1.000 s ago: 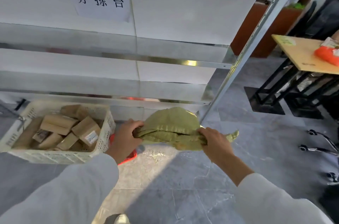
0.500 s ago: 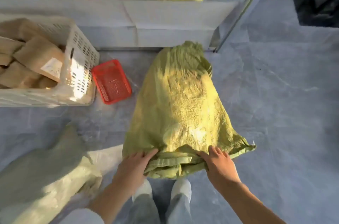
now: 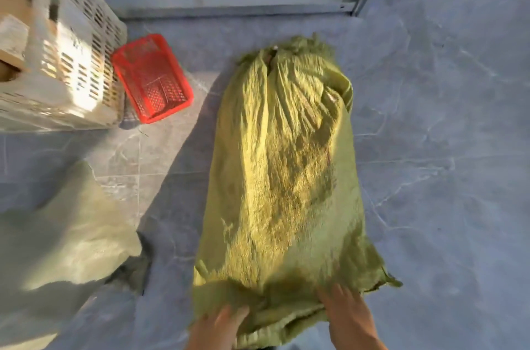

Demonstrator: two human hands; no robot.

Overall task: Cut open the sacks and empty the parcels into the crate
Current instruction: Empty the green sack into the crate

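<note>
L hand (image 3: 218, 326) & R hand (image 3: 348, 316) press flat on sack (image 3: 281, 177) near end.

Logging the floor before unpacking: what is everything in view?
green woven plastic sack: one, yellow-green, lying mid-floor
pale green woven sack: one, pale green, lower left
white perforated plastic crate: one, white, upper left
brown cardboard parcels: several, brown, inside the crate
red plastic mesh basket: one, red, beside the crate
grey tiled floor: one, grey, under everything
grey metal shelf frame: one, grey, top edge
left hand: one, on yellow-green sack's near end, grip blurred
right hand: one, fingers flat on yellow-green sack's near end
</note>
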